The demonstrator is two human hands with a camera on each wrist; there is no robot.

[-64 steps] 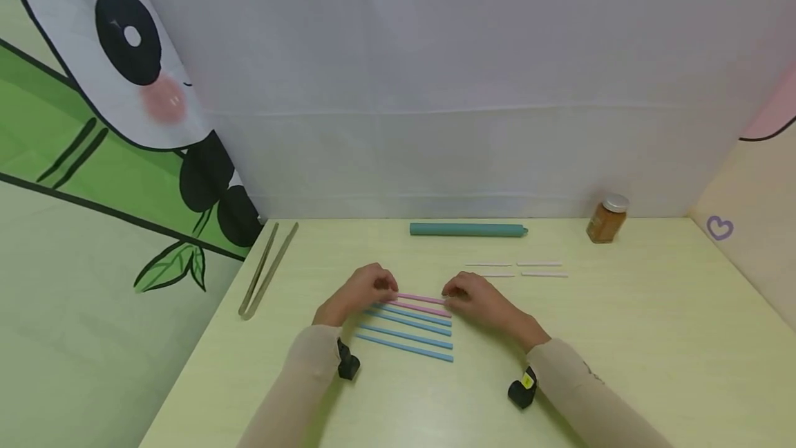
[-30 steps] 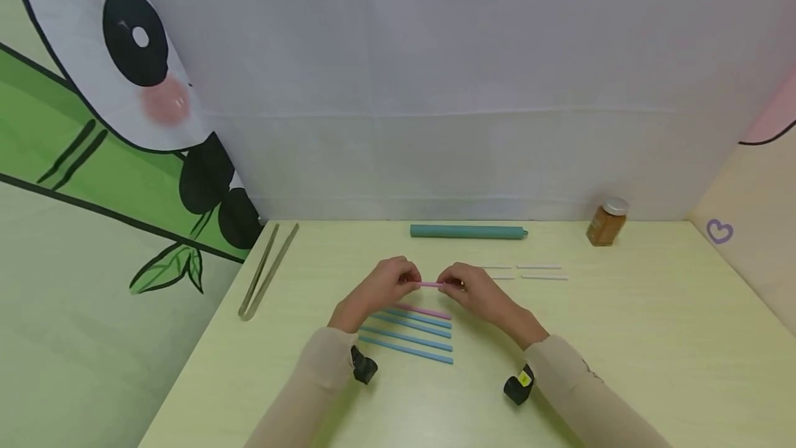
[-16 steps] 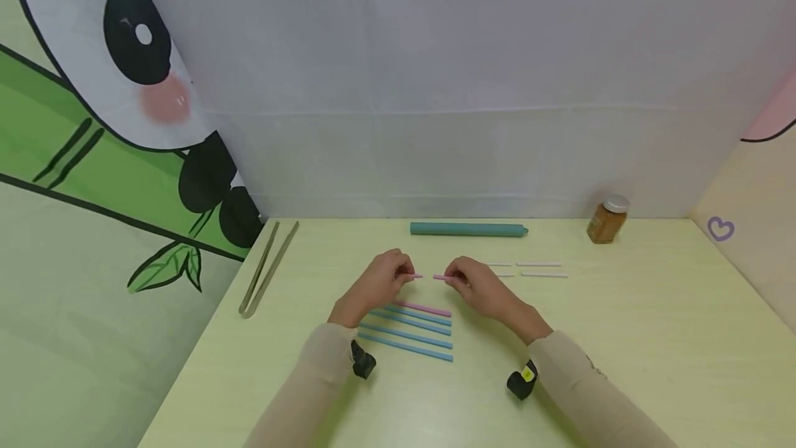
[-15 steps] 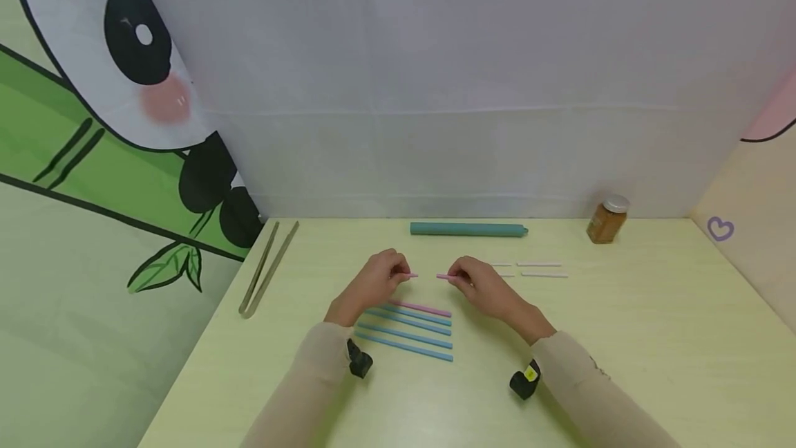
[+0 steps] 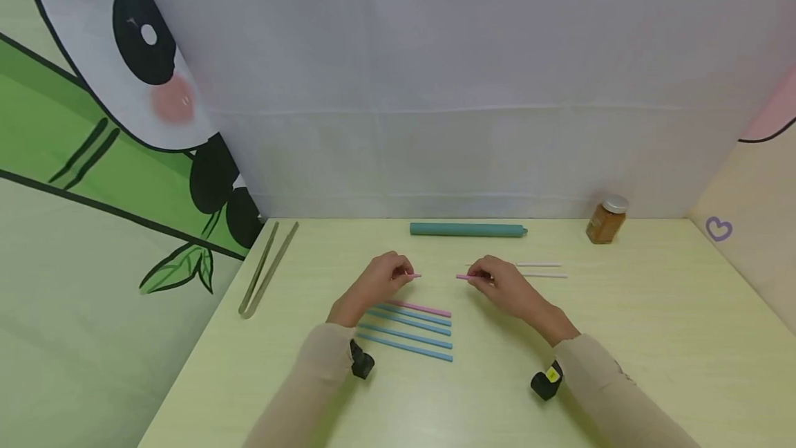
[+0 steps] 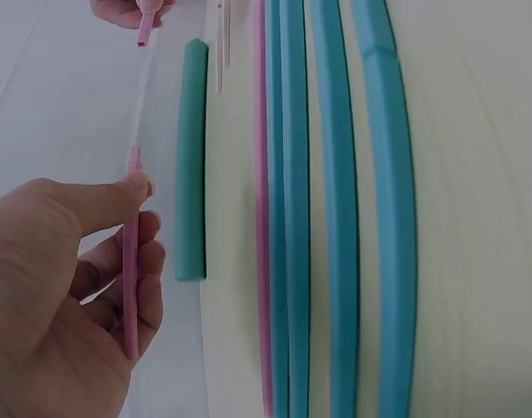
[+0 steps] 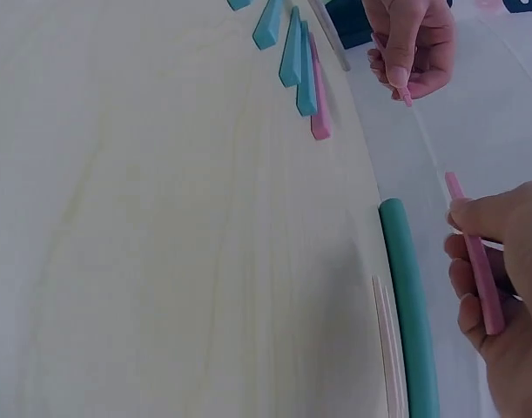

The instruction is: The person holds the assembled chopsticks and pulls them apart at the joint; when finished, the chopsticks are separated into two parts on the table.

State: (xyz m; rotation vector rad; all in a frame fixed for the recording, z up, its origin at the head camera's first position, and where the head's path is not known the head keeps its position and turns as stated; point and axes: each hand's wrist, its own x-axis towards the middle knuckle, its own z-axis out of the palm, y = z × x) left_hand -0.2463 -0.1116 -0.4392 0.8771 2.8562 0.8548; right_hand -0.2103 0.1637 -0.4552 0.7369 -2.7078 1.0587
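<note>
My left hand [image 5: 381,281] pinches a short pink stick piece [image 6: 131,287] between thumb and fingers, with a narrow tip poking out past the thumb. My right hand [image 5: 506,287] pinches another pink stick piece [image 7: 485,283], one end pointing toward the left hand. Both hands are raised over the table with a gap between the two pieces. Below them a longer pink stick [image 5: 418,308] lies above several parallel blue sticks [image 5: 405,341]. Beyond the right hand lie thin pale sticks [image 5: 541,275], some partly hidden by that hand.
A green cylinder [image 5: 466,229] with a small knob at its right end lies along the table's back edge. Metal tongs [image 5: 264,275] lie at the left edge. A brown jar [image 5: 606,221] with a silver lid stands at the back right, before a white cloth [image 5: 466,88].
Both hands lifted one pink stick off the table. It came apart into two pieces, one in each hand. The right hand has since moved right with its piece, widening the gap.
</note>
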